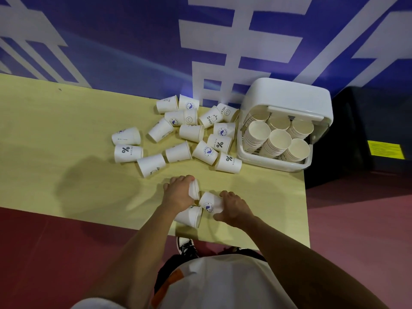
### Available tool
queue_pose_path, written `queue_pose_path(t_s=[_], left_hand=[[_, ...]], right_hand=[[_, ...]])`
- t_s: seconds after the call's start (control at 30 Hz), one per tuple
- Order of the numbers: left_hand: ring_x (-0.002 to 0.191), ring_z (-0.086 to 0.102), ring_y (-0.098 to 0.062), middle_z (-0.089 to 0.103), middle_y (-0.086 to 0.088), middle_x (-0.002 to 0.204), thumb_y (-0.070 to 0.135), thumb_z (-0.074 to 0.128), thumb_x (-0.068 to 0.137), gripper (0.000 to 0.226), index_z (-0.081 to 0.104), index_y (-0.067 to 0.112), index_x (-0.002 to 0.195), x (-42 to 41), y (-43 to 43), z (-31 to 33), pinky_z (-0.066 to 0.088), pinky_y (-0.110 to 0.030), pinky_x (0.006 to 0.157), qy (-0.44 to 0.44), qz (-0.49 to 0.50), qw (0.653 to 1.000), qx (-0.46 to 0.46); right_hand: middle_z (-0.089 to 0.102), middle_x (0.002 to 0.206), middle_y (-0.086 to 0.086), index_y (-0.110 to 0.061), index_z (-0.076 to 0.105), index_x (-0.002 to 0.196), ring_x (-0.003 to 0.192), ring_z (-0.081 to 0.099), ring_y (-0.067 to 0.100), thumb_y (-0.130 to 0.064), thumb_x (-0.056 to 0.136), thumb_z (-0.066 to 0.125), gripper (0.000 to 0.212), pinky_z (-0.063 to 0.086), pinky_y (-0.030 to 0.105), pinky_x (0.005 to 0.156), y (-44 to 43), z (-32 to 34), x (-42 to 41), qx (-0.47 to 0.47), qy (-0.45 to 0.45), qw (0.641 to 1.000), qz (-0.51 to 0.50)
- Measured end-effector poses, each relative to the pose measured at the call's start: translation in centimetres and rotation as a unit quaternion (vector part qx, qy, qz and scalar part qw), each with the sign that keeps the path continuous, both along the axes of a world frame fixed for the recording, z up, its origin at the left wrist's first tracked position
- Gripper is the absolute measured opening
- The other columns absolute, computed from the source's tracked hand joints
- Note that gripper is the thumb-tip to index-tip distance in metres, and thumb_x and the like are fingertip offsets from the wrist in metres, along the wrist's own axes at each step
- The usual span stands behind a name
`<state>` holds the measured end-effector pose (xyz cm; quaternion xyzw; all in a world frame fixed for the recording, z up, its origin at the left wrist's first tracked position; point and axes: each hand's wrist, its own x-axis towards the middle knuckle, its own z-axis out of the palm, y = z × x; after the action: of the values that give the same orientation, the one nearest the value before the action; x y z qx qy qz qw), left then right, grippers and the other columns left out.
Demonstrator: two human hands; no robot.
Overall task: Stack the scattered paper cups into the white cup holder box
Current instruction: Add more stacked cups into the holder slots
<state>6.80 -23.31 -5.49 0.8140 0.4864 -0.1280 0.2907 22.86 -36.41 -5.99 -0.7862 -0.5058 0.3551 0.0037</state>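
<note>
Fingers of our left hand (178, 195) curl around a paper cup (194, 189), gripping it by its side with its rim turned toward our right hand (234, 208). Our right fingers wrap a second cup (210, 202), printed with a blue badge, its base pointing at the left hand's cup, the two cups almost touching. Just under our left wrist a third cup (189, 216) lies on its side near the table's front edge. Beyond our fingertips the scattered cups (191, 132) lie tipped over in a loose heap on the yellow table (66, 130), some marked with a percent sign. Past our right fingers, further off toward the wall, the white cup holder box (287, 97) stands open with six stacks of cups (278, 139) inside.
</note>
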Motion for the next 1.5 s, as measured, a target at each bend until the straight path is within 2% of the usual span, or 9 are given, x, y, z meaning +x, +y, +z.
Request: queue_pose_path(t_s=[0.2, 0.3, 0.47, 0.7, 0.8, 0.9, 1.17, 1.27, 1.5], left_hand=[[0.130, 0.040, -0.025, 0.051, 0.003, 0.136, 0.025, 0.072, 0.079, 0.066, 0.043, 0.029, 0.139, 0.8, -0.2, 0.1, 0.032, -0.041, 0.103, -0.004, 0.012, 1.000, 0.010], [0.128, 0.042, -0.028, 0.052, 0.001, 0.135, 0.029, 0.072, 0.079, 0.067, 0.044, 0.025, 0.139, 1.8, 0.3, 0.7, 0.034, -0.042, 0.101, -0.048, 0.046, 0.998, 0.002], [0.126, 0.047, -0.029, 0.055, 0.001, 0.134, 0.035, 0.077, 0.076, 0.069, 0.047, 0.024, 0.137, 3.7, 1.2, 1.6, 0.040, -0.045, 0.105, -0.118, 0.087, 0.989, -0.006], [0.111, 0.058, -0.027, 0.062, -0.004, 0.122, 0.033, 0.082, 0.069, 0.071, 0.052, 0.018, 0.132, 7.3, 1.5, 2.7, 0.050, -0.046, 0.094, -0.191, 0.095, 0.977, -0.018], [0.108, 0.059, -0.025, 0.063, -0.004, 0.119, 0.031, 0.082, 0.069, 0.069, 0.053, 0.015, 0.130, 9.1, 0.9, 3.2, 0.052, -0.043, 0.089, -0.209, 0.075, 0.975, -0.020], [0.107, 0.059, -0.025, 0.063, -0.005, 0.118, 0.029, 0.082, 0.070, 0.066, 0.054, 0.013, 0.127, 10.9, 0.3, 3.5, 0.051, -0.040, 0.087, -0.209, 0.030, 0.977, -0.025], [0.111, 0.060, -0.023, 0.062, -0.001, 0.124, 0.035, 0.081, 0.072, 0.072, 0.051, 0.018, 0.135, 15.8, -1.8, 4.7, 0.053, -0.041, 0.087, -0.209, -0.050, 0.975, -0.054], [0.106, 0.062, -0.024, 0.062, -0.001, 0.124, 0.036, 0.081, 0.073, 0.077, 0.046, 0.020, 0.140, 16.9, -2.5, 5.0, 0.054, -0.041, 0.074, -0.213, -0.055, 0.973, -0.067], [0.107, 0.063, -0.020, 0.064, 0.002, 0.125, 0.039, 0.080, 0.073, 0.076, 0.046, 0.024, 0.140, 18.7, -2.9, 5.0, 0.055, -0.043, 0.083, -0.210, -0.060, 0.973, -0.070]], right_hand=[[0.051, 0.128, 0.010, -0.011, 0.043, 0.138, 0.114, 0.056, 0.032, -0.041, 0.078, 0.076, 0.075, 0.048, 0.042, 0.096, 0.1, 0.9, 0.7, 0.033, 0.037, 0.996, -0.079], [0.049, 0.129, 0.011, -0.009, 0.042, 0.138, 0.115, 0.055, 0.034, -0.038, 0.079, 0.076, 0.074, 0.049, 0.046, 0.095, 0.3, 1.4, 1.4, 0.070, 0.049, 0.987, -0.133], [0.045, 0.134, 0.008, -0.013, 0.041, 0.141, 0.120, 0.051, 0.027, -0.036, 0.076, 0.079, 0.079, 0.047, 0.042, 0.099, 0.4, 2.6, 3.1, 0.133, 0.072, 0.966, -0.209], [0.053, 0.130, 0.003, -0.014, 0.045, 0.140, 0.111, 0.056, 0.021, -0.036, 0.074, 0.085, 0.081, 0.049, 0.032, 0.092, -1.2, 3.7, 7.0, 0.189, 0.130, 0.921, -0.314], [0.057, 0.127, 0.003, -0.016, 0.049, 0.135, 0.113, 0.057, 0.022, -0.042, 0.071, 0.084, 0.077, 0.051, 0.039, 0.095, -2.5, 3.8, 8.6, 0.213, 0.116, 0.904, -0.353], [0.056, 0.130, 0.002, -0.020, 0.048, 0.134, 0.114, 0.059, 0.022, -0.057, 0.063, 0.077, 0.086, 0.053, 0.044, 0.097, -3.5, 4.3, 10.2, 0.240, 0.110, 0.879, -0.397], [0.050, 0.127, 0.000, -0.024, 0.047, 0.134, 0.111, 0.058, 0.019, -0.055, 0.064, 0.079, 0.083, 0.053, 0.044, 0.095, -5.4, 6.6, 15.3, 0.320, 0.069, 0.821, -0.469], [0.048, 0.128, 0.001, -0.022, 0.046, 0.134, 0.113, 0.056, 0.022, -0.052, 0.068, 0.079, 0.080, 0.051, 0.044, 0.095, -5.7, 7.5, 17.0, 0.336, 0.038, 0.814, -0.471], [0.043, 0.135, 0.005, -0.019, 0.040, 0.141, 0.123, 0.047, 0.027, -0.039, 0.076, 0.075, 0.077, 0.048, 0.043, 0.094, -4.9, 8.4, 20.5, 0.328, -0.026, 0.841, -0.429]])
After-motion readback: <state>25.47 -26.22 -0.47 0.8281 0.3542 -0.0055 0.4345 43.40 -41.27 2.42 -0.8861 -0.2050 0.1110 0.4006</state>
